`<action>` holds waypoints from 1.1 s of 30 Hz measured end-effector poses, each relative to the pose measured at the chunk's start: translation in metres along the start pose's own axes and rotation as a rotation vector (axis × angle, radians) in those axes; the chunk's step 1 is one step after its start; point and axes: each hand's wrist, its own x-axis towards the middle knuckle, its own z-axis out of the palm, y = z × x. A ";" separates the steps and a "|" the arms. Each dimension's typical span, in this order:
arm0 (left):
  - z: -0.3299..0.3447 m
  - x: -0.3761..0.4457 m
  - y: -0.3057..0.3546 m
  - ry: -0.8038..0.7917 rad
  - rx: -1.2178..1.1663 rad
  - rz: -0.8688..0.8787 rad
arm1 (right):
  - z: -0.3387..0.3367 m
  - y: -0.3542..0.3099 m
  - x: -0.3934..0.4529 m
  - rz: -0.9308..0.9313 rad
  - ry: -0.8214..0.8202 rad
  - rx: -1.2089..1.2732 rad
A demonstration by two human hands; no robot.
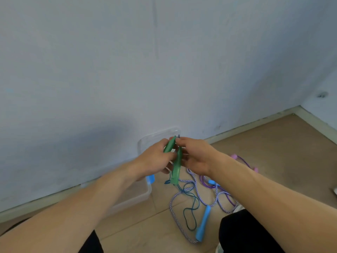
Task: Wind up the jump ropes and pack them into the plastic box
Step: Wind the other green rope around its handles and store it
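Clear plastic box (145, 193) sits on the floor against the wall (91, 70), left of the loose ropes. Blue-handled striped rope (202, 225) and purple rope (244, 161) lie tangled just right of it. Your left hand (155, 159) and right hand (195, 157) both grip the green handles (176, 168) above the box, dark cord (189, 209) hanging to the floor.

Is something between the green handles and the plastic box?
Nothing visible. Both hands hold the green handles right beside the open box; only their cord trails on the floor.
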 end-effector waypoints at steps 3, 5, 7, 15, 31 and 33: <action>0.001 0.003 -0.001 -0.001 -0.094 0.043 | 0.001 -0.003 0.005 -0.056 -0.079 0.172; 0.005 0.002 0.001 -0.054 -0.207 0.051 | 0.000 -0.005 0.007 -0.100 -0.101 0.222; 0.008 0.004 0.003 -0.081 -0.171 0.093 | -0.005 -0.010 0.007 -0.084 -0.074 0.251; -0.041 0.003 0.006 -0.245 0.170 -0.098 | -0.071 -0.059 0.020 -0.120 0.187 0.725; -0.029 0.020 0.022 0.277 -0.849 0.010 | -0.081 -0.040 -0.003 0.025 -0.010 0.056; 0.000 0.015 0.026 0.177 -0.626 0.034 | -0.052 -0.033 -0.007 -0.015 -0.108 0.072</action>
